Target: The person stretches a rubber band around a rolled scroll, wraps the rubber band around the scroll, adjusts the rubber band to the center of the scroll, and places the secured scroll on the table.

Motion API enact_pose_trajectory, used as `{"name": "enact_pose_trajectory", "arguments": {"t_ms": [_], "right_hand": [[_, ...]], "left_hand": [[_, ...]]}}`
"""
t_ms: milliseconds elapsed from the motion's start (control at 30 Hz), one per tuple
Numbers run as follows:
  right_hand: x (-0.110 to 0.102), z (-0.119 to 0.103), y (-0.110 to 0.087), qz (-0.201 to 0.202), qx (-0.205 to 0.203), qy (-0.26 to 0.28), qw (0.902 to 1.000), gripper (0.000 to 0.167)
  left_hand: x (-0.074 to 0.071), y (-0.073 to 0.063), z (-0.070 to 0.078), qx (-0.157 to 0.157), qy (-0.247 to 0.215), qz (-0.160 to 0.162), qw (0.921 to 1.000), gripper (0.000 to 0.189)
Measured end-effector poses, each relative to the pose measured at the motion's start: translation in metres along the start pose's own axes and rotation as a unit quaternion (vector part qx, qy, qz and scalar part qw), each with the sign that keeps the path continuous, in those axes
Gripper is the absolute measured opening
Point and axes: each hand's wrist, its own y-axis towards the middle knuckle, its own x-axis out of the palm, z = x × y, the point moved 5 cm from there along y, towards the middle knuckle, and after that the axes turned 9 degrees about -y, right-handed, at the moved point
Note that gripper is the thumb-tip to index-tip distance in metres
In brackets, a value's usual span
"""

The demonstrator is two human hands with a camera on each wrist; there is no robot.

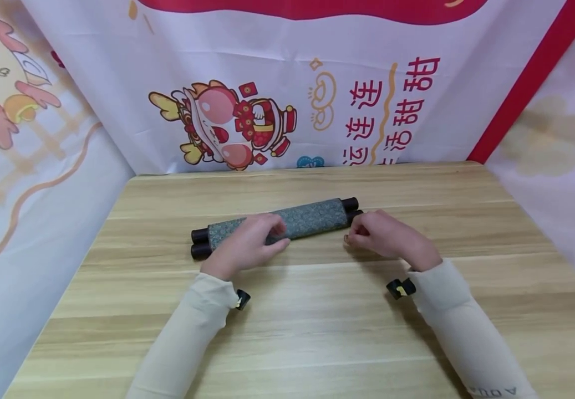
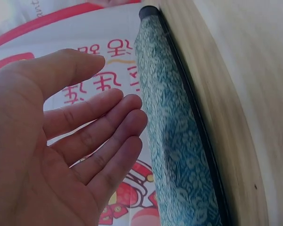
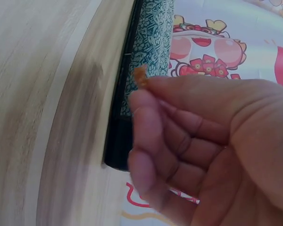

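Observation:
A rolled scroll [image 1: 312,218] in teal floral brocade, with black knobs at its ends, lies slightly slanted across the table. My left hand [image 1: 249,244] is held over its left half, fingers loosely bent and apart, with nothing in them. In the left wrist view the fingertips [image 2: 134,125] overlap the edge of the brocade. Beside the scroll's right end, my right hand [image 1: 384,233] pinches a small orange-brown piece [image 3: 140,76] between thumb and forefinger. Most of that piece is covered by the fingers, and I cannot tell its kind.
The wooden table [image 1: 307,332] ends at the back against a white printed cloth [image 1: 277,44] with red lettering and cartoon figures. More printed cloth hangs at the left and right sides. A small black device [image 1: 401,288] sits at the right wrist.

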Motion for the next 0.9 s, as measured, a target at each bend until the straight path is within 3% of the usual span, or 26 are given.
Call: {"name": "enact_pose_trajectory", "arguments": {"t_ms": [200, 900], "right_hand": [[-0.002, -0.010, -0.001, 0.016, -0.023, 0.026, 0.9993, 0.010], [0.003, -0.053, -0.003, 0.011, -0.097, 0.040, 0.9944, 0.007]], "left_hand": [[0.009, 0.001, 0.009, 0.026, -0.005, -0.016, 0.9995, 0.027], [0.026, 0.004, 0.024, 0.044, 0.021, -0.032, 0.9983, 0.017]]}}
